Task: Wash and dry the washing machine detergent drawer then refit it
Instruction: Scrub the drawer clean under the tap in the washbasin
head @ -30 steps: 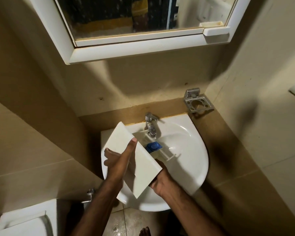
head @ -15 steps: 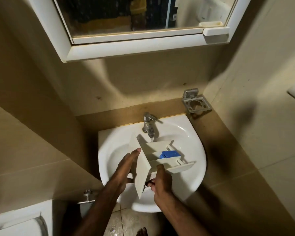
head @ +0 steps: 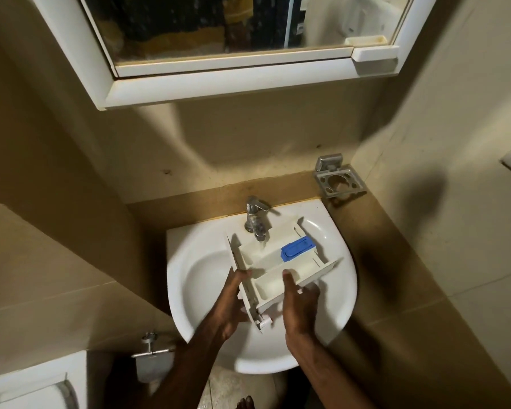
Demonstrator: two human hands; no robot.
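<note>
While the detergent drawer (head: 281, 265) sits open side up over the wash basin (head: 195, 278), both hands carry it from its near end. Seen from the head camera, the left hand (head: 229, 304) grips the drawer's front panel, fingers curled up over the panel's edge, and the right hand (head: 300, 302) clasps the near long side, thumb lying over the rim into the closest compartment, the other fingers wrapped under and past the wall. Beyond both hands, the far compartments reach under the chrome tap (head: 255, 221), whose spout hangs just above the middle section; a thin pale streak below the spout may be running water, but it is too faint to tell. Just past the right thumb sits the blue softener cap (head: 297, 248), in its own compartment.

By my reading the washing step is in hand, with drying and refitting not yet begun. Next, the move probably calls for tilting and turning the drawer so that water reaches each compartment in turn, and perhaps freeing one hand to rub residue from the corners while the other keeps a firm hold on wet, slippery plastic. Above the hands hangs a mirrored cabinet (head: 248, 81); off to the right hand's far side, a metal tumbler holder (head: 338, 180) is fixed to the wall.
</note>
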